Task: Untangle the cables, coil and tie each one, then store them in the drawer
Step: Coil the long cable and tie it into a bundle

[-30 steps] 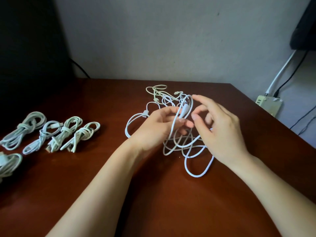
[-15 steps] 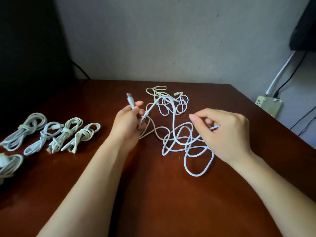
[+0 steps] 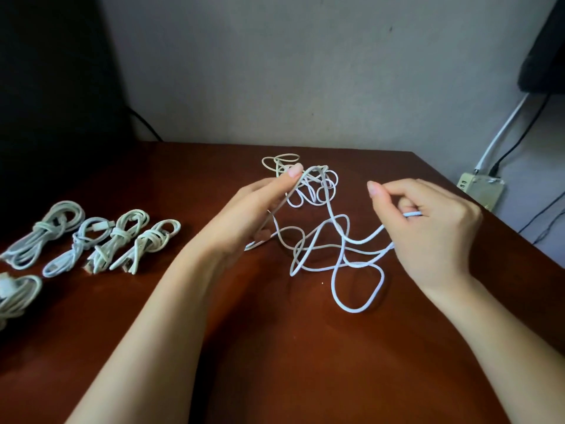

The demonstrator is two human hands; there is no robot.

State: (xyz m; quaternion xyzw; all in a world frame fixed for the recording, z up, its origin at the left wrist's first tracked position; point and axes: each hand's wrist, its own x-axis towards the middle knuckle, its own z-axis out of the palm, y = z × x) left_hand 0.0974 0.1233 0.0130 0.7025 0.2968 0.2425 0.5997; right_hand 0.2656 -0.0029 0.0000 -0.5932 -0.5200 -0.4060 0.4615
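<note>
A tangle of white cables (image 3: pixel 324 240) lies in the middle of the brown table (image 3: pixel 275 362), with loose loops toward me and a tighter knot at the far side. My left hand (image 3: pixel 250 215) holds a strand of it, lifted off the table at the tangle's left edge. My right hand (image 3: pixel 428 228) pinches another strand at the tangle's right side, fingers curled round the cable. Several coiled and tied white cables (image 3: pixel 97 240) lie in a row at the left. No drawer is in view.
One more coiled cable (image 3: pixel 15 292) sits at the far left edge. A power strip (image 3: pixel 481 188) with plugged cords rests beyond the table's right edge. A wall stands behind the table, and a dark object fills the left background.
My left hand has moved right and taken a lifted strand near the knot. My right hand has pulled its strand a little to the right, spreading the loops wider.
</note>
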